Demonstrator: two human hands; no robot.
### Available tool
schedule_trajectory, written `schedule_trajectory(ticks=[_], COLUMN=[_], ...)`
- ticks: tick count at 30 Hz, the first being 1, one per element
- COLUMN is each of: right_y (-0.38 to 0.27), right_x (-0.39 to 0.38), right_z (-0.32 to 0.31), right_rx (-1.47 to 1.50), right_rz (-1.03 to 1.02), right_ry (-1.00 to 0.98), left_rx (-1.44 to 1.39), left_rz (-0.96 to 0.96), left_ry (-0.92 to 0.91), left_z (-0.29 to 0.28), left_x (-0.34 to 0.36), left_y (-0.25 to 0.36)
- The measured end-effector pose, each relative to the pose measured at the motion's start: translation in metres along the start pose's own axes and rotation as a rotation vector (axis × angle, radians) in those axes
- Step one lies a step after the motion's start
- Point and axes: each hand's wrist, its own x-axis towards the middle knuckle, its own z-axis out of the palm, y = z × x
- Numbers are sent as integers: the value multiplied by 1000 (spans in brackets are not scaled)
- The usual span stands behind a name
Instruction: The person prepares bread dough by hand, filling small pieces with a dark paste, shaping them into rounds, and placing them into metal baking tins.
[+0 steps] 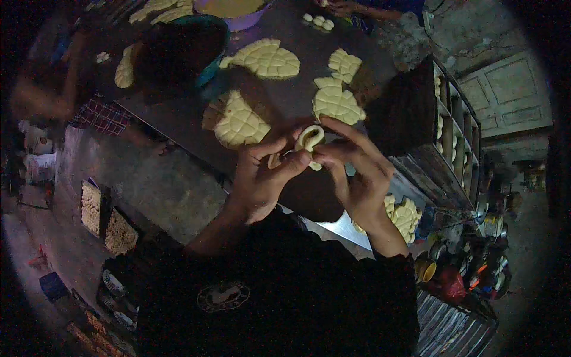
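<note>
Between my two hands is a small piece of pale dough (313, 136), curled into a loop with a dark hollow in its middle. My left hand (262, 175) grips it from the left, thumb and fingers closed around its side. From the right, the fingers of my right hand (360, 169) pinch the dough's edge. Part of the piece hides behind my fingertips. Just beyond my hands, on the dark table (285, 98), lie a scored dough slab (241, 125) at the left and another scored slab (339, 104) at the right.
Farther back lie a larger scored slab (266, 59), a dark basin with a teal rim (214, 71) and a purple tub (247, 22). A shelf rack (449, 128) with round dough pieces stands at the right. Other people's arms (44, 98) show at the far left and top.
</note>
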Motion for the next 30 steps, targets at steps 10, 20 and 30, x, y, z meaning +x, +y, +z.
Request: schedule_trajectory(ticks=[10,20,30], right_y=[5,-1,5], right_x=[-80,-78,-7], right_z=[-59,-50,-18], right_rx=[-8,-116,-26], right_rz=[-29,-141,88], right_ry=[47,-43,-136], left_rx=[-75,-192,462], left_rz=[-136,-276,-88], left_ry=[64,86,-159], left_z=[70,61,-11], left_x=[-37,-22,23], left_y=[-51,-30,5])
